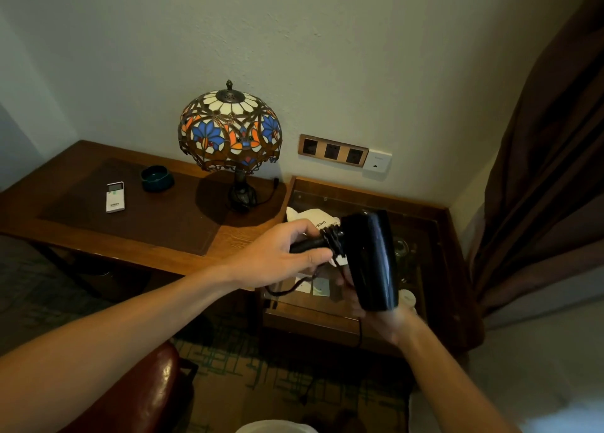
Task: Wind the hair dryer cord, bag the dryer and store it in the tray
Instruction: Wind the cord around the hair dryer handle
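A black hair dryer [371,259] is held in the air over the wooden tray [444,236] at the right. My right hand [376,318] grips the dryer's barrel from below. My left hand [277,256] pinches the black cord [287,289] at the handle, where several turns are wound. The loose end of the cord hangs down toward the floor. A white cloth bag [310,217] with printed letters lies in the tray behind the dryer, partly hidden by it.
A stained-glass lamp [230,128] stands on the wooden desk [98,236], with a white remote [115,197] and a dark green ashtray [157,178] to its left. Wall sockets [333,150] are above the tray. A curtain [549,171] hangs at the right. A red-brown chair [140,396] is at the bottom left.
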